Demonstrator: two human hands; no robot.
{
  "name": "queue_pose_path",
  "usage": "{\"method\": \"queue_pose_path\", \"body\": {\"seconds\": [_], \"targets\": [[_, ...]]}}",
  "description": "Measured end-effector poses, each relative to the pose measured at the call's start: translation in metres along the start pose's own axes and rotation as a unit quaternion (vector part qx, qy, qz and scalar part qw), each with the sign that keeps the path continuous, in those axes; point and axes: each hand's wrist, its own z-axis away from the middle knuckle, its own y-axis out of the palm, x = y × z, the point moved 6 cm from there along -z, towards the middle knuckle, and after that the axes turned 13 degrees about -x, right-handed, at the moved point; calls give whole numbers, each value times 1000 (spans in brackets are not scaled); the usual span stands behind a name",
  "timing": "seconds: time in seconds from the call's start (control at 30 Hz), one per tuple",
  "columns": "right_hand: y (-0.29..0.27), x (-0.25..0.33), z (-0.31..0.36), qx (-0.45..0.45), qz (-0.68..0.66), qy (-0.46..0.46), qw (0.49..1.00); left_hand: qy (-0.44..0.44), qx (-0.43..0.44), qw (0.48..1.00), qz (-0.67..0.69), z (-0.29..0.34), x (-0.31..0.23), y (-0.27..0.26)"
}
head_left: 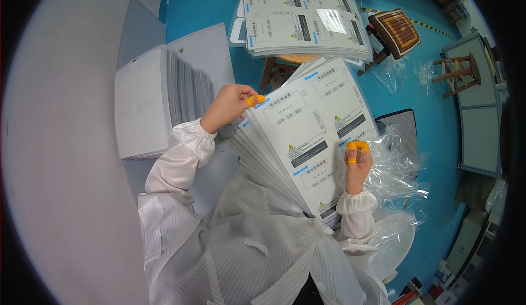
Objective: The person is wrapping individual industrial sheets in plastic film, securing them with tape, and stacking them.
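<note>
A fanned stack of white printed sheets (298, 124) lies slanted over my lap, with black label bars, blue lettering and yellow warning triangles on the top one. My left hand (229, 106) has a yellow finger cot and pinches at the upper left corner of the top sheet. Over the right part of that sheet is my right hand (358, 167), its thumb and a finger in yellow cots. Its fingers are curled together; whatever they may hold is too small to make out.
Similar sheets (298, 28) are piled on a wooden stool ahead. At left stands a thick stack of white panels (143, 105). Crumpled clear plastic film (397, 165) lies at right. Farther off are a stool with a beaded cushion (395, 31), a small wooden stool (459, 75) and a grey cabinet (478, 107).
</note>
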Motion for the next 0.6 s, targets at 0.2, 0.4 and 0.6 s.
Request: {"method": "queue_pose_path", "body": {"seconds": [0.2, 0.4, 0.6], "targets": [[3, 5, 1, 4, 2, -2, 1000, 92, 63, 990, 88, 7, -5, -7], [15, 30, 4, 0, -26, -3, 1000, 15, 46, 999, -7, 3, -6, -8], [59, 49, 7, 51, -36, -11, 998, 82, -13, 992, -98, -6, -16, -9]]}}
